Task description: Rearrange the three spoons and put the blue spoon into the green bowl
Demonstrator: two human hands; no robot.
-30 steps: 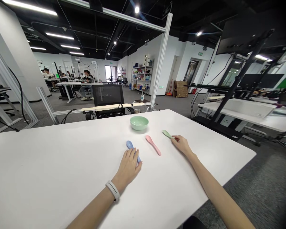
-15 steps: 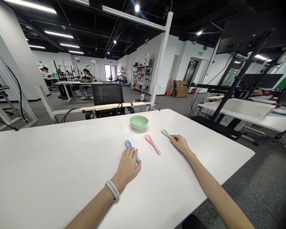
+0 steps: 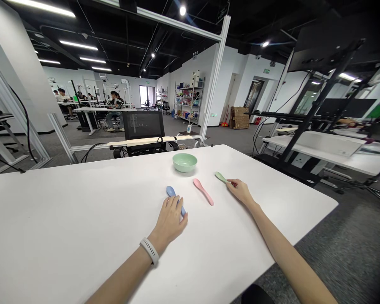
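A blue spoon (image 3: 170, 191) lies on the white table, its bowl pointing away from me. My left hand (image 3: 171, 213) is over its handle, fingers on one side and thumb on the other, closed on it; part of the handle is hidden. Further right, my right hand (image 3: 239, 190) pinches the handle of a light green spoon (image 3: 220, 176), whose bowl points to the far left. Between the two hands a pink spoon (image 3: 203, 192) rests untouched. Behind the spoons stands a light green bowl (image 3: 185, 162), upright and apart from both hands.
The white table (image 3: 66, 219) has its right edge beside my right forearm. A metal frame (image 3: 213, 84) rises past the far edge, with a black mesh chair (image 3: 144, 126) behind it. At right stands a black monitor stand (image 3: 310, 114). Several people sit at desks far left.
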